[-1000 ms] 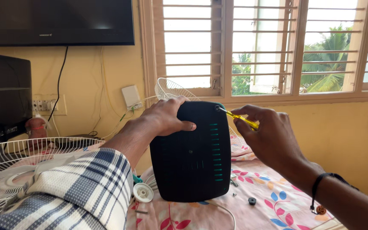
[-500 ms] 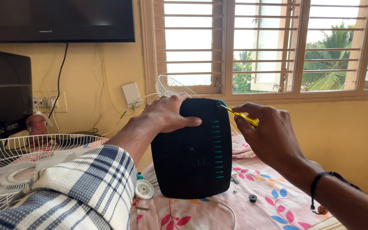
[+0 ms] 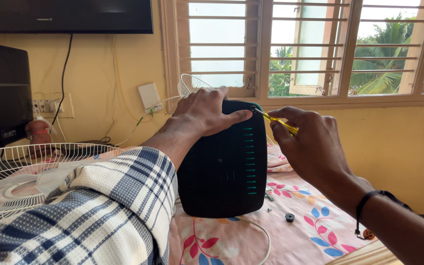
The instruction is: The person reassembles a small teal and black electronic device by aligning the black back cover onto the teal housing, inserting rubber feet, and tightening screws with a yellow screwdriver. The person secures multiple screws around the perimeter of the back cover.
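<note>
A black rounded plastic panel [image 3: 224, 167] with teal slots stands upright on a floral cloth [image 3: 305, 225]. My left hand [image 3: 207, 115] grips its top left corner, thumb across the front. A yellow-handled screwdriver [image 3: 278, 122] is in my right hand [image 3: 307, 145], and its tip rests at the panel's top right corner. A checked sleeve covers my left arm, and a black cord bracelet sits on my right wrist.
A white wire fan guard [image 3: 20, 172] lies at the left, another [image 3: 190, 86] leans behind the panel. A small black knob [image 3: 289, 217] and loose screws [image 3: 269, 198] lie on the cloth, with a white cable [image 3: 261, 233]. A dark monitor [image 3: 1, 93] stands left, below a wall screen.
The view has shifted, so the panel and both hands sit slightly higher and further right in the picture. My left hand has slid up over the top corner. The white round part at the panel's base is now hidden by my sleeve.
</note>
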